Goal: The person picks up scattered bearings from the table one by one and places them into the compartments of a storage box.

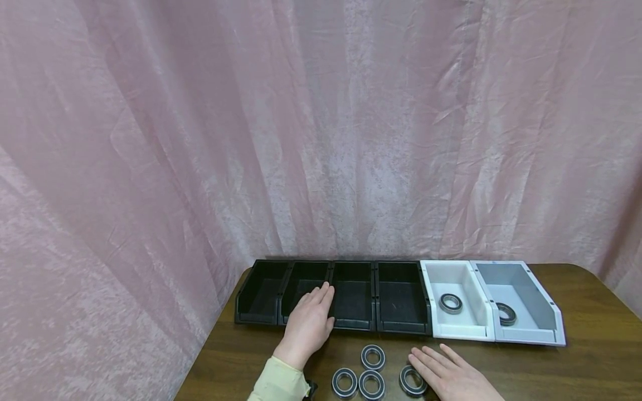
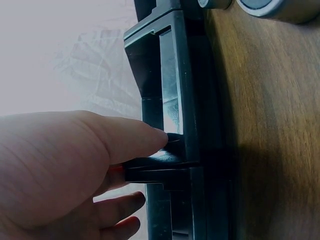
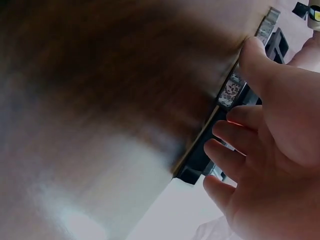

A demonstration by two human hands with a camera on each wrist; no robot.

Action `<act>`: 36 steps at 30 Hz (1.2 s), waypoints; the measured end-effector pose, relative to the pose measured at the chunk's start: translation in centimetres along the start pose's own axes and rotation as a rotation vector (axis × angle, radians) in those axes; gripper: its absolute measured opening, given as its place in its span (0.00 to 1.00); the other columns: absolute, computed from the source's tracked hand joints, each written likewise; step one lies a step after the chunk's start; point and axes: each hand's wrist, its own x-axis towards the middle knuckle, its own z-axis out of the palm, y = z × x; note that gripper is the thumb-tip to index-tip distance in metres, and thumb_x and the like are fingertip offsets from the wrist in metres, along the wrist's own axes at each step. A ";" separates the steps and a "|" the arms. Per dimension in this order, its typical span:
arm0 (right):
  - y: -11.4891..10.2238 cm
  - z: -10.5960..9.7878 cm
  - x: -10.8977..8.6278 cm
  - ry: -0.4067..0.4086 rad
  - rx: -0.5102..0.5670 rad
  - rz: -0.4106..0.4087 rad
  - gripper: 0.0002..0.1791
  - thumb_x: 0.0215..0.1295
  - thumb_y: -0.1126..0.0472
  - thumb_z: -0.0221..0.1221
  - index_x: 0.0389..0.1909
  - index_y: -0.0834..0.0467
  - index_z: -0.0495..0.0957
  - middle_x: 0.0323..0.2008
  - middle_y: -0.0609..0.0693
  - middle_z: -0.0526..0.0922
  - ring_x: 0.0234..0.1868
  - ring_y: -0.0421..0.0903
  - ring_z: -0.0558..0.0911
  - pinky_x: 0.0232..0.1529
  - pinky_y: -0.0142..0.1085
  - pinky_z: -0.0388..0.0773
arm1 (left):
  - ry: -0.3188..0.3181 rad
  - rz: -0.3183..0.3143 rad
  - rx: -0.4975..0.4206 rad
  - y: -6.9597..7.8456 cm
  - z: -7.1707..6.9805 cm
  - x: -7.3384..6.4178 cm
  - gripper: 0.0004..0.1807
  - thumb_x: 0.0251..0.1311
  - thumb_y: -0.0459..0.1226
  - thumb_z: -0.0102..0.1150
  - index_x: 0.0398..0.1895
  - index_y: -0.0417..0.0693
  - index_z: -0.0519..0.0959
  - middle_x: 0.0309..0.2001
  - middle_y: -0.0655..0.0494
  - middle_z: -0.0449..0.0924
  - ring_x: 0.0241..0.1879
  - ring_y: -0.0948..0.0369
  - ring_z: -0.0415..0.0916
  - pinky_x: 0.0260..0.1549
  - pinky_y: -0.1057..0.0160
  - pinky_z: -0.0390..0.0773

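My left hand [image 1: 309,318], fingers extended, is over the front of the black bins [image 1: 353,326]. In the left wrist view its thumb [image 2: 145,137] reaches over a black bin's opening; nothing is held. Lower right in the head view, my right hand [image 1: 448,374] has its fingers stretched out beside a ball bearing [image 1: 403,384], partly overlapping it; whether they touch I cannot tell. The right wrist view shows the right hand [image 3: 270,145] with relaxed fingers and no bearing. Several more bearings lie between the hands, including one [image 1: 373,357] nearest the bins.
Right of the black row stand a white bin [image 1: 463,336] and a pale grey bin [image 1: 531,336]. One bearing [image 1: 443,303] lies in the white bin, another [image 1: 510,316] in the grey one. Behind the wooden table [image 1: 597,317] hangs a pink curtain [image 1: 351,139].
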 end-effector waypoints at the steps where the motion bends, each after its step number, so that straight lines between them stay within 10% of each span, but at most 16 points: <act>1: 0.0 0.0 0.0 -0.010 0.005 0.007 0.58 0.69 0.14 0.46 0.79 0.57 0.75 0.76 0.54 0.77 0.77 0.58 0.76 0.74 0.66 0.70 | 0.002 0.001 0.001 0.0 0.0 0.0 0.37 0.67 0.39 0.78 0.77 0.39 0.76 0.79 0.42 0.73 0.76 0.44 0.74 0.75 0.43 0.73; 36: 0.2 0.8 1.5 0.016 0.067 -0.026 0.49 0.76 0.21 0.48 0.70 0.60 0.80 0.73 0.60 0.79 0.74 0.59 0.78 0.73 0.59 0.75 | 0.004 0.009 0.027 -0.1 0.3 0.1 0.37 0.68 0.40 0.78 0.77 0.39 0.76 0.78 0.43 0.74 0.75 0.45 0.75 0.75 0.45 0.73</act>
